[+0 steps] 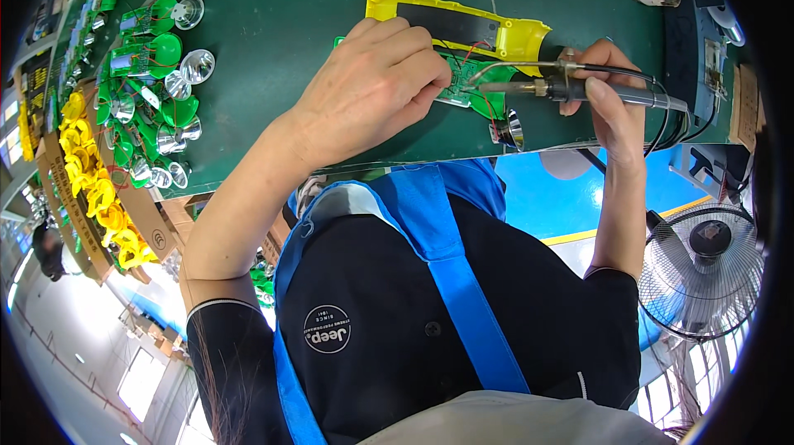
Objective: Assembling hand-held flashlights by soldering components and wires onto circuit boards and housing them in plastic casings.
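Observation:
My right hand [610, 98] grips a soldering iron [528, 88] with a thin curved metal feed tube along it and black cables behind. Its tip is at a small green circuit board [460, 81], set in a green plastic shell [491, 106]. Over the board's left end lies my left hand [372, 85], fingers pressed together; what they pinch is hidden. Red wires run from the board, and a silver reflector cup [513, 130] rests by the table's near edge. Just beyond the board sits an empty yellow plastic housing [523, 38].
Several green shells with boards and reflector cups [197, 66] cover the table's left side. Past them, yellow housings [83, 147] fill a cardboard box. A dark stand [699, 56] and cables are at the right edge. A fan [703, 267] stands lower right.

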